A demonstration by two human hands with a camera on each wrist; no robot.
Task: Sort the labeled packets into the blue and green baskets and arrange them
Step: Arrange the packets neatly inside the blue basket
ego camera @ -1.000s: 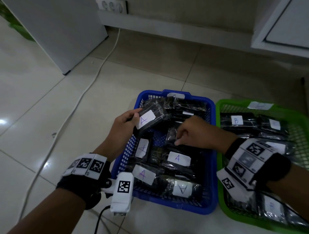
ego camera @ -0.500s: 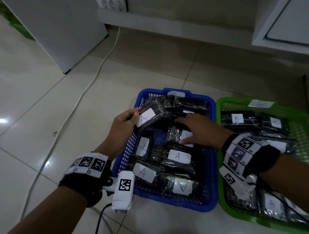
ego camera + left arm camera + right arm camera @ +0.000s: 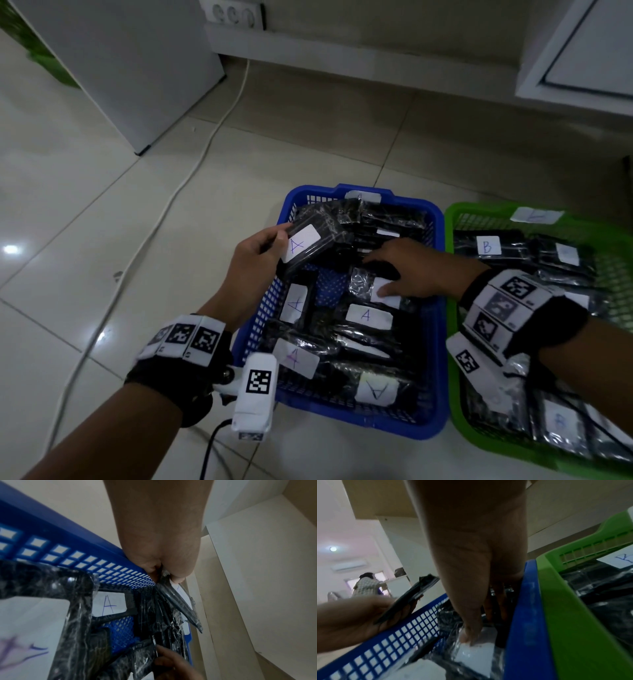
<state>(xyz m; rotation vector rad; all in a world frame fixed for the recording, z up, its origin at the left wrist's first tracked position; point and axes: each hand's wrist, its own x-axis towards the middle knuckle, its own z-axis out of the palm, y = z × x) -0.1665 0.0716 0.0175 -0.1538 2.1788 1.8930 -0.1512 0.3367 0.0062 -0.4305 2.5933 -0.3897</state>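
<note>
Nearby, green basket (image 3: 455, 219), white cable (image 3: 191, 168), wall socket (image 3: 233, 15)

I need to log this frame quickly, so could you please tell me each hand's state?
Left hand: holding an A-labelled packet above the blue basket.
Right hand: open, fingers pressing a packet in the basket.

Black wrist straps (image 3: 178, 380) on both forearms, white square-code tags (image 3: 503, 301), white camera module (image 3: 255, 394), black cable (image 3: 209, 448).
</note>
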